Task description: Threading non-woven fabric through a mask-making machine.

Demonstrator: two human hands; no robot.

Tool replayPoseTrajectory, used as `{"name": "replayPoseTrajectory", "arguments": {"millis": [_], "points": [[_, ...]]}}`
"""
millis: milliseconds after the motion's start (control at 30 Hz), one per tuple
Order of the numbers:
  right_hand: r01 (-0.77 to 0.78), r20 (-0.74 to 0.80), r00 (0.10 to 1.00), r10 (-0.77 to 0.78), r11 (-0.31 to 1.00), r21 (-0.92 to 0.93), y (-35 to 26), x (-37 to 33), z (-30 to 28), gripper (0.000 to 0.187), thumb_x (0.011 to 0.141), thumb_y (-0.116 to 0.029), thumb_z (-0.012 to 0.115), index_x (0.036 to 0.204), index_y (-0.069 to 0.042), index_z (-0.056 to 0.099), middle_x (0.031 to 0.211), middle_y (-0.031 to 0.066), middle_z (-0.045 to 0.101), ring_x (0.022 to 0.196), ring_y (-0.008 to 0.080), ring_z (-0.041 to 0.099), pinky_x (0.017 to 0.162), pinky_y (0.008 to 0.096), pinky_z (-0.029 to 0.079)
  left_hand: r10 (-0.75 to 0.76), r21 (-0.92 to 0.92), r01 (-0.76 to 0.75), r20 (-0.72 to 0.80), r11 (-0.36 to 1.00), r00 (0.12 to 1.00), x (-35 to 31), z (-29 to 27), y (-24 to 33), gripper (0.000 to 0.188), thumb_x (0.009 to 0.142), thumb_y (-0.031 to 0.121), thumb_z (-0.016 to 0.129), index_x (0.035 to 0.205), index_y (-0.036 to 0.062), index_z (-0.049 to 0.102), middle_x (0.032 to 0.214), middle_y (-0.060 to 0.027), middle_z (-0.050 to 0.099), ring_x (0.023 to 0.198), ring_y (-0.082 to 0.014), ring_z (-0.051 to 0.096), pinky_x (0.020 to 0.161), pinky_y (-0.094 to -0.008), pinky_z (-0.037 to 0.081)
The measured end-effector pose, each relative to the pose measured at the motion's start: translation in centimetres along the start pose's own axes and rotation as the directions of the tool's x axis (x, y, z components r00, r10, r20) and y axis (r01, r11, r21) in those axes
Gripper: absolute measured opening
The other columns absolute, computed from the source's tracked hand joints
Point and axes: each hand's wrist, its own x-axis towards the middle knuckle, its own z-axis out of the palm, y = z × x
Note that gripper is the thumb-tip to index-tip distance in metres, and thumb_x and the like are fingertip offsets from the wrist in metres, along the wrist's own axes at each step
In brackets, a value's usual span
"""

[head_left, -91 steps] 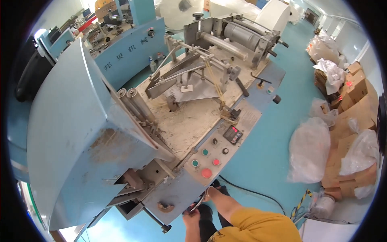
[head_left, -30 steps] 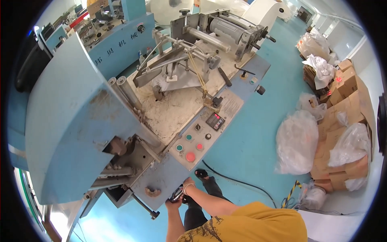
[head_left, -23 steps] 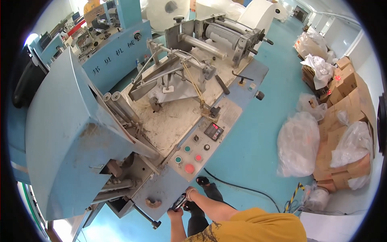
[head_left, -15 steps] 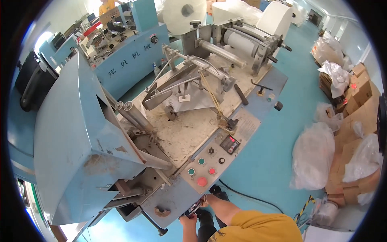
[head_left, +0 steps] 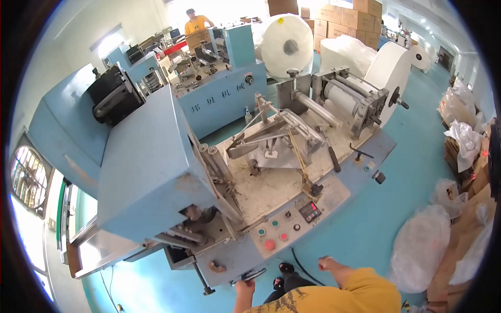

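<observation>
At the near edge of a blue machine [head_left: 209,279], my left hand [head_left: 244,287] is closed around a dark, elongated object with a shiny pale edge [head_left: 253,275]; its kind does not show clearly. My right hand [head_left: 326,263] is apart from it, over the floor to the right, with fingers curled in; whatever they hold, if anything, is hidden. The control panel [head_left: 326,201], with green and red buttons and a small lit display, lies just beyond my hands. A brown, curved piece [head_left: 216,266] rests on the machine's near corner, left of the panel.
The machine's bed carries metal rods, a folding plate [head_left: 279,158] and rollers [head_left: 342,96]. A black lever [head_left: 206,288] juts out at the near left. Plastic bags [head_left: 421,248] and cardboard line the right. A cable [head_left: 304,270] crosses the floor. Another person [head_left: 196,23] stands far back.
My right hand has left the dark object and moved right, while my left hand keeps hold of it. The view has swung, so the machine appears farther right and more of the left wall shows.
</observation>
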Motion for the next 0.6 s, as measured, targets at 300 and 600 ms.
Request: {"name": "replayPoseTrajectory", "arguments": {"millis": [300, 600], "points": [[0.327, 0.332, 0.941, -0.064, 0.423, -0.845, 6.1, -10.3, -2.7, 0.020, 0.075, -0.025, 0.051, 0.074, -0.005, 0.055, 0.083, 0.0088, 0.060, 0.085, 0.0240, 0.057, 0.068, 0.0344, 0.047, -0.496, 0.701, -0.072, 0.570, 0.709, 0.655, -17.2, 7.7, -4.0, 0.023, 0.083, 0.026, 0.048, 0.089, 0.0042, 0.051, 0.082, -0.0069, 0.056, 0.070, -0.0175, 0.052, 0.062, -0.0300, 0.044], [0.229, -0.011, 0.973, -0.231, 0.956, 0.181, -4.7, -16.7, -11.9, 0.026, 0.081, -0.031, 0.051, 0.082, -0.006, 0.054, 0.071, 0.0044, 0.057, 0.058, 0.0150, 0.056, 0.053, 0.0291, 0.050, -0.091, 0.160, -0.851, 0.987, 0.501, 0.132, -32.8, 32.1, -10.2, 0.024, 0.085, 0.022, 0.051, 0.097, 0.0017, 0.049, 0.081, -0.0022, 0.053, 0.071, -0.0087, 0.050, 0.063, -0.0223, 0.041]]}}
